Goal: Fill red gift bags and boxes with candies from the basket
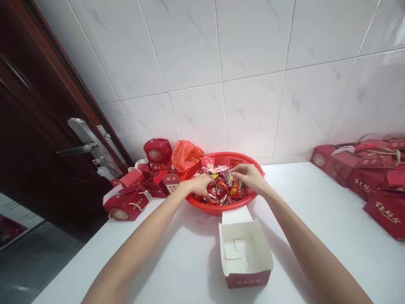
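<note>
A red plastic basket (218, 210) of wrapped candies (223, 185) stands against the wall. My left hand (201, 184) reaches over its left side, fingers apart and low among the candies; some fingertips are hidden. From the right comes my right hand (248, 175), thumb and fingers pinched at a silvery wrapped candy (228, 179) near the middle of the pile. Just in front of the basket sits an open box (249, 279), dark red outside and white inside, its back flap raised against the rim. Nothing lies inside it.
Several red gift boxes (128, 204) stand at the left beside a crumpled red plastic bag (186, 154). More red boxes (360, 177) are piled on the white table (183, 270) at the right. A dark door with a metal handle (77, 148) is at the left.
</note>
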A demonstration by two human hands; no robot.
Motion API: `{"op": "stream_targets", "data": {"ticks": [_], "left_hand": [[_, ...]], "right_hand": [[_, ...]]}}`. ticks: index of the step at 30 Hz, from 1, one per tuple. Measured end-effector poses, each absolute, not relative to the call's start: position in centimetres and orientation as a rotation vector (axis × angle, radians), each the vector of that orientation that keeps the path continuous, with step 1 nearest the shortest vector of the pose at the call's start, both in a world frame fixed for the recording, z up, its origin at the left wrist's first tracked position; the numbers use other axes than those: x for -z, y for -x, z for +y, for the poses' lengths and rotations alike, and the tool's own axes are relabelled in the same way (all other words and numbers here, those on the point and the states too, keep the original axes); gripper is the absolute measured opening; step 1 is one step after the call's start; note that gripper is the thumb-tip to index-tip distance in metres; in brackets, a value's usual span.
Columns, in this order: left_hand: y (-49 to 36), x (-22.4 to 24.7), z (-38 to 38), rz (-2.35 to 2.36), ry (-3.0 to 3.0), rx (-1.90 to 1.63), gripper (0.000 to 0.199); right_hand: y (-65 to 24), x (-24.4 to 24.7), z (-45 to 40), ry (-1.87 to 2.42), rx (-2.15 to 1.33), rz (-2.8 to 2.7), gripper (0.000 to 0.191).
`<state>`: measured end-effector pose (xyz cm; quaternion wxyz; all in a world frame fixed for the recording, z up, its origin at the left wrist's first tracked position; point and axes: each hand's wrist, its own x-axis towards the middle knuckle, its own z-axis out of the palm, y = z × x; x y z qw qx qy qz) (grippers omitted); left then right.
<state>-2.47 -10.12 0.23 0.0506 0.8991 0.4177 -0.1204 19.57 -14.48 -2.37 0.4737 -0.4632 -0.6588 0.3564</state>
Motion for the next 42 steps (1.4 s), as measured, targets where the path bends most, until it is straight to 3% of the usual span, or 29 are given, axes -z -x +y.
{"op": "stream_targets", "data": {"ticks": [3, 7, 10, 20, 30, 32, 36, 42], "left_hand": [[1.3, 0.5, -10.6, 1.348, -2.742, 0.538, 0.061], [1.0, 0.5, -11.2, 1.369, -2.724, 0.526, 0.041], [1.6, 0.6, -11.2, 1.328, -2.668, 0.343, 0.033], [1.9, 0.7, -11.0, 0.914, -2.206, -0.428, 0.05], [1.6, 0.8, -11.0, 0.761, -2.071, -0.624, 0.062], [1.6, 0.8, -11.0, 0.759, -2.033, -0.698, 0.058], [1.8, 0.9, -10.8, 0.885, -2.035, -0.839, 0.051], [2.0, 1.8, -10.3, 1.112, -2.102, -0.594, 0.044]], "right_hand": [[-19.6, 2.5, -14.5, 1.188, -0.79, -1.681, 0.011], [-19.4, 2.6, -14.4, 1.229, -0.754, -1.75, 0.011], [-19.3, 2.5, -14.5, 1.211, -0.748, -1.76, 0.01], [-19.4, 2.4, -14.8, 1.16, -0.831, -1.739, 0.009], [-19.2, 2.2, -14.9, 1.15, -0.979, -1.824, 0.067], [-19.1, 2.1, -14.9, 1.202, -0.975, -1.828, 0.058], [-19.0, 2.1, -15.0, 1.217, -0.921, -1.881, 0.008], [-19.1, 2.1, -15.0, 1.197, -0.848, -1.872, 0.024]]}}
